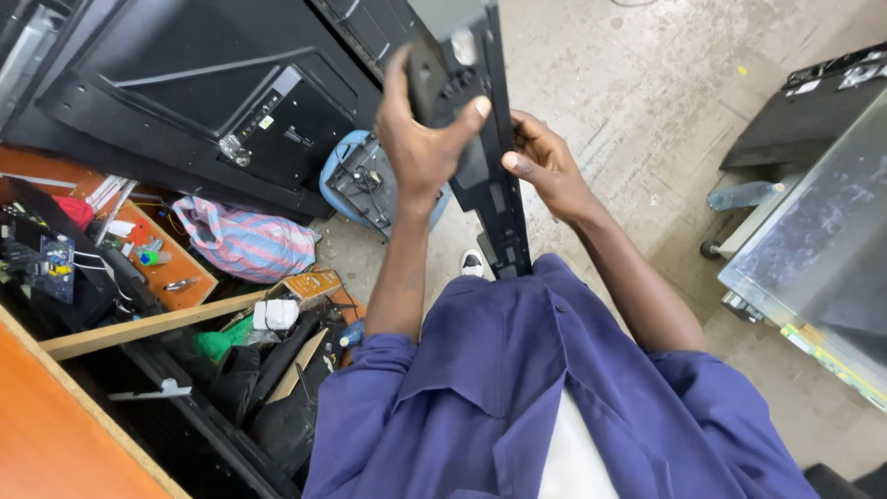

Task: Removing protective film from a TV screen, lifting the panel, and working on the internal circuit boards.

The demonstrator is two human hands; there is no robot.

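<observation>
Both our hands, left hand (pixel 420 139) and right hand (pixel 545 162), had fingers grasping a long black plastic panel (pixel 494 199) upright over the stained concrete floor (pixel 647 102), beside a cluttered orange worktop (pixel 55 425).

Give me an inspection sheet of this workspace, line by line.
Surface: bare concrete floor, stained.
Job's things: long black plastic panel, upright, lower end at the lap.
Clutter: striped bag, green bottle, wooden plank, circuit board, small tools in an orange tray.
Grippers: left hand wrapped around the panel; right hand gripping its edge.
Cables: thin wires by the circuit board.
Surroundings: large black screen back, blue stool, clear bottle.
</observation>
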